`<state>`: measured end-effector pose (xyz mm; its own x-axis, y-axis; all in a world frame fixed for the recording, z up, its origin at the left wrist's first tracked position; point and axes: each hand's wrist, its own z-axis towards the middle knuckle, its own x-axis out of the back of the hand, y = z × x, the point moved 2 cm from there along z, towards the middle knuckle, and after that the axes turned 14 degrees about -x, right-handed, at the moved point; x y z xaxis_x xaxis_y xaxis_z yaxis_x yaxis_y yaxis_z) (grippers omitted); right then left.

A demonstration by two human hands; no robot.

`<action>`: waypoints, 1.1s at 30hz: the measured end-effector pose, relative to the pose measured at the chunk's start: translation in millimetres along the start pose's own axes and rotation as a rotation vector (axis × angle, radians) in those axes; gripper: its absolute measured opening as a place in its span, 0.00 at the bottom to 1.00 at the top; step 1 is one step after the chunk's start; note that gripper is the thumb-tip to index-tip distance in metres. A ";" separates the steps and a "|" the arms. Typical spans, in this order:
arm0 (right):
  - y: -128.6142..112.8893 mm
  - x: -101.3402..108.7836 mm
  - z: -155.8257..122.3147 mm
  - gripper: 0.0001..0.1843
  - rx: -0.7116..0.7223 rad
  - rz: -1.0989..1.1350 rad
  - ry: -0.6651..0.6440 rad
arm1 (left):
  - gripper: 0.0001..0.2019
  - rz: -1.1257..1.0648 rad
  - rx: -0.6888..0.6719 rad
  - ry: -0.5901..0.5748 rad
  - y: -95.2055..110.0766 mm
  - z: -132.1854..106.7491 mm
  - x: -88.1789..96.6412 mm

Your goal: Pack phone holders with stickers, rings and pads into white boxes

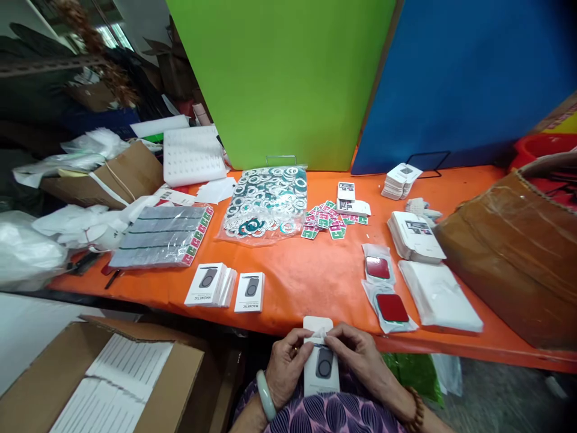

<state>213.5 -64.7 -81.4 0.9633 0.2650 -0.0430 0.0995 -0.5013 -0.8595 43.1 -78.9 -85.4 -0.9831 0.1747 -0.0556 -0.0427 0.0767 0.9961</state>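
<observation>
A small white box (321,380), printed with a dark device with a round ring, stands near my lap with its top flap up. My left hand (285,364) grips its left side, thumb at the upper edge. My right hand (360,358) pinches at the upper right of the opening. Between my fingertips a bit of clear plastic (320,332) sticks out of the box mouth; what lies inside is hidden. Nearest on the table are a single printed box (249,293) and a row of similar "MAGNETIC" boxes (211,285).
An orange table (288,276) carries a bag of rings (270,198), scattered printed cards (325,218), bagged red square pieces (391,307), flat white boxes (415,236) and white bags (440,296). Cartons stand at lower left (189,361) and right (505,252). Green (283,78) and blue panels (464,78) rise behind.
</observation>
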 end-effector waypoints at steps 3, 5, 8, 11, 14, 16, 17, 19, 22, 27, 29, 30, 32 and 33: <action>-3.1 -2.9 7.1 0.18 0.063 0.031 0.052 | 0.12 0.103 -0.087 0.119 6.1 8.4 -1.0; -3.4 -5.4 12.9 0.17 0.081 0.129 0.045 | 0.10 0.153 -0.145 0.171 9.7 13.0 -2.1; -2.8 -6.6 19.8 0.19 0.066 0.259 0.025 | 0.08 0.082 -0.141 0.249 11.0 16.6 -2.4; -5.8 -5.0 21.2 0.20 0.055 0.194 -0.035 | 0.10 0.007 -0.097 0.215 11.0 18.4 -1.3; -11.5 -1.9 17.3 0.14 0.141 -0.028 -0.062 | 0.10 0.106 -0.119 0.109 14.4 19.4 2.0; -12.7 -0.6 13.9 0.13 0.226 -0.114 -0.062 | 0.11 0.180 -0.155 0.087 16.3 18.8 5.0; -11.9 -0.3 12.7 0.12 0.256 -0.121 -0.061 | 0.11 0.200 -0.172 0.082 16.1 18.0 6.2; -8.1 -0.6 12.0 0.11 0.287 -0.117 -0.059 | 0.11 0.206 -0.207 0.074 12.5 16.3 7.6; -2.5 -1.8 14.5 0.11 0.309 -0.125 -0.017 | 0.12 0.162 -0.245 0.085 1.6 15.1 8.3; -7.1 -3.9 22.2 0.15 0.135 0.010 -0.009 | 0.15 0.003 -0.066 0.135 -5.6 23.4 5.9; -12.4 -6.7 23.7 0.18 0.001 0.183 -0.105 | 0.17 -0.038 0.020 0.126 -0.5 28.4 4.3; -14.8 -8.4 23.8 0.20 -0.057 0.259 -0.154 | 0.17 -0.051 0.049 0.111 2.4 30.3 3.8; -17.4 -10.8 23.1 0.21 -0.130 0.343 -0.198 | 0.17 -0.067 0.075 0.083 7.0 31.9 4.0; -16.9 -11.3 22.4 0.21 -0.145 0.352 -0.193 | 0.17 -0.067 0.071 0.071 8.1 31.4 4.8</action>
<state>195.3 -40.8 -77.8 0.8819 0.1994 -0.4272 -0.1798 -0.6953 -0.6958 43.7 -46.5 -79.7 -0.9887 0.0973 -0.1141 -0.0982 0.1552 0.9830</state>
